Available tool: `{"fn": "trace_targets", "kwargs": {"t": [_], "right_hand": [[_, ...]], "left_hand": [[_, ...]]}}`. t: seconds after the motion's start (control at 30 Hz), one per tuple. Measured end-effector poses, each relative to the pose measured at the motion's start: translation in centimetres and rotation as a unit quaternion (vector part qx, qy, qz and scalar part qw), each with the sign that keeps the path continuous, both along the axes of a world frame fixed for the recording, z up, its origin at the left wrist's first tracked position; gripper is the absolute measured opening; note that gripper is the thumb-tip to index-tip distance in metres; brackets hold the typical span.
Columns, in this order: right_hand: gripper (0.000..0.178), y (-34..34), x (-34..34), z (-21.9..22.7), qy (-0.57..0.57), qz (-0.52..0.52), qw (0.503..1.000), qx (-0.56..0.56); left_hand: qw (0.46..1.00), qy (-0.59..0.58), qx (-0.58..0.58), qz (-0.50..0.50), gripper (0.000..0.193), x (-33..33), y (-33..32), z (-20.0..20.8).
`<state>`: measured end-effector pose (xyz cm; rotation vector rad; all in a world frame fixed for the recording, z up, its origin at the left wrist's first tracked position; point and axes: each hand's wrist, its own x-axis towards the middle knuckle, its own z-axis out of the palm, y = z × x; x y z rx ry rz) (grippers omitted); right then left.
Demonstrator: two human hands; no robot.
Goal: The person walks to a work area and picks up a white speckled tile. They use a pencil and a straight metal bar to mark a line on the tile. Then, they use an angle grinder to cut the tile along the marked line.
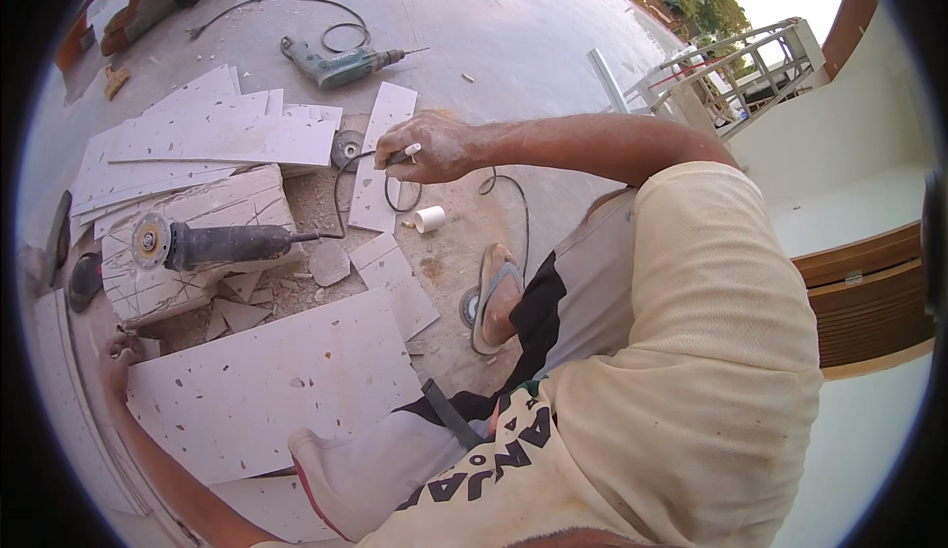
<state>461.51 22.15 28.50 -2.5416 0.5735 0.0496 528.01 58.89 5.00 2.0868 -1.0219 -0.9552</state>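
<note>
A large white speckled tile (286, 380) lies in front of me, partly beneath my leg. At its far left corner is my left hand (120, 352), fingers curled; whatever they grip is hidden. My right hand (423, 148) is closed around a slim, white-ended pen (413, 150), above a narrow tile strip (380, 178). The thin black cord of an angle grinder (222, 243) loops beside this hand. The grinder rests on a scored, pale block (138, 276), its disc to the left. A short white cylinder (430, 219) lies on the floor near the strip.
Stacked cut tiles (197, 138) lie beyond the block, with shards (242, 314) around it. A green drill (341, 64) with its cord lies further off. Loose discs (348, 146) are on the floor. Another person's arm (128, 15) shows at top left; a metal frame (741, 74) stands at right.
</note>
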Motion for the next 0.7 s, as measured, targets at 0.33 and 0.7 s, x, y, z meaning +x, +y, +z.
{"fn": "trace_targets", "kwargs": {"t": [0.33,0.7], "right_hand": [[0.023,-5.1,-35.9,2.2,0.039,-0.497,0.852,-0.161],[0.031,-3.6,-75.0,-12.8,0.221,-0.807,0.531,-0.134]], "left_hand": [[0.991,-0.095,-0.085,0.052,0.026,2.4,-0.8,5.8],[0.994,-0.1,-0.048,0.004,0.025,-27.2,-12.5,20.5]]}}
